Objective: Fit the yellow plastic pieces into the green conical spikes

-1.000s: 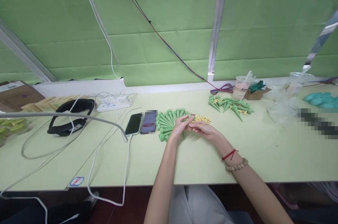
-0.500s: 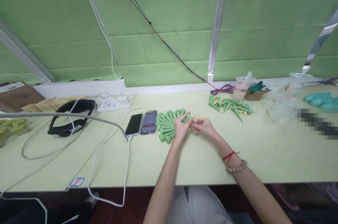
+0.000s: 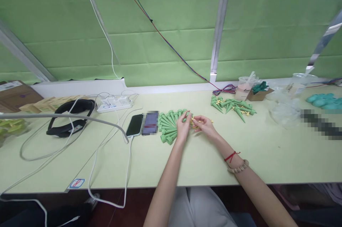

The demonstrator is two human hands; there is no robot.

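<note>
A fan of green plastic cones (image 3: 168,125) lies on the pale green table (image 3: 203,163) in front of me. My left hand (image 3: 183,124) rests on the right edge of that fan, fingers pinched on one green cone. Beside it, my right hand (image 3: 204,124) is curled over a small heap of yellow pieces (image 3: 196,123) and seems to pinch one, though that piece is too small to make out. Both hands nearly touch. A red string and a bead bracelet sit on my right wrist.
Two phones (image 3: 143,124) lie left of the cones, with white cables, a power strip (image 3: 115,103) and a black headband device (image 3: 70,116). Another pile of green cones (image 3: 232,106) is at the back right near a plastic cup (image 3: 244,88), clear bags and teal parts (image 3: 324,100).
Both hands have shifted slightly away from me toward the cone fan and yellow heap; my left fingers have lifted onto a cone at the fan's edge.
</note>
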